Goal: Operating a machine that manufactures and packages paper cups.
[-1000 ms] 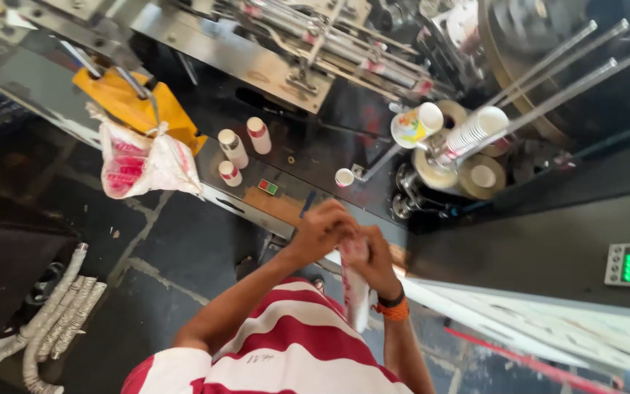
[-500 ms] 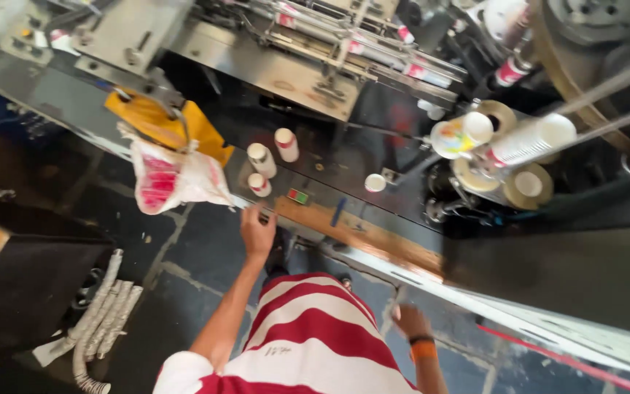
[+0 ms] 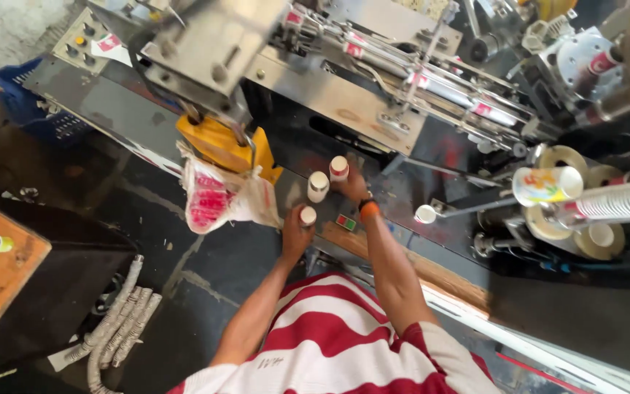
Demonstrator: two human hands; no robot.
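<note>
Item: three small paper cups on the dark machine bed, standing as a loose cluster near its front edge. Our left hand (image 3: 295, 235) rests on that front edge with fingers curled loosely together, its fingertips touching the nearest cup (image 3: 308, 216). Our right hand (image 3: 354, 186), an orange band at the wrist, reaches further in; its fingers close around the base of the far cup (image 3: 339, 168), white with a red band. The middle cup (image 3: 318, 187) stands free between the two, just beside both hands. One small green-and-red label plate (image 3: 345, 222) lies flat on the bed just right of the nearest cup. One white plastic bag (image 3: 222, 198) with pink contents hangs at the bed's left corner, under a yellow hopper (image 3: 216, 144). At the right edge we count one printed cup (image 3: 547, 185) lying sideways on a spindle, and one long stack of nested white cups (image 3: 617, 202) beside it. One blue crate (image 3: 20, 102) sits on the floor at far left.
</note>
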